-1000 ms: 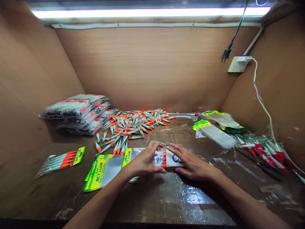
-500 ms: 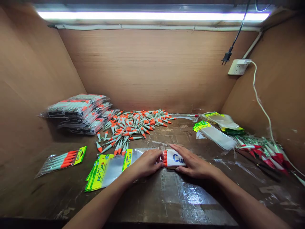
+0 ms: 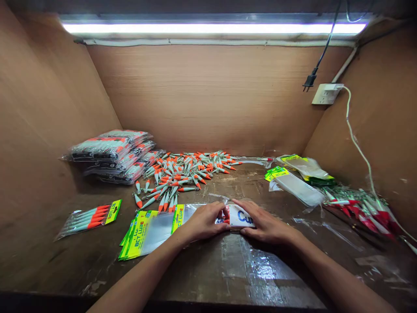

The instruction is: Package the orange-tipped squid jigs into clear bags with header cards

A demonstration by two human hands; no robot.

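Observation:
My left hand (image 3: 206,221) is closed on the open end of a clear plastic bag (image 3: 192,210) with a yellow BCT LURE header. Its fingers and the film are at the orange tips of fishing lures (image 3: 225,214), which stick out of a white block (image 3: 239,216) with blue lettering. Around that block's right part, my right hand (image 3: 262,221) is closed, thumb at the near side and fingers over the far side. It hides part of the lettering. Under my left forearm's far side lies a stack of yellow-headed bags (image 3: 140,237).
Loose orange-tipped lures (image 3: 182,171) lie piled at the back, beside stacked packs (image 3: 110,152). A filled bag (image 3: 89,219) lies at left. More clear bags (image 3: 299,187) and red-and-white lures (image 3: 365,208) are at right, near a white cable (image 3: 353,134). A black plug (image 3: 309,80) hangs above.
My left fingers have spread at the bag's mouth, and clear film now shows around the orange tips. The right hand keeps its hold on the block. The view has shifted slightly.

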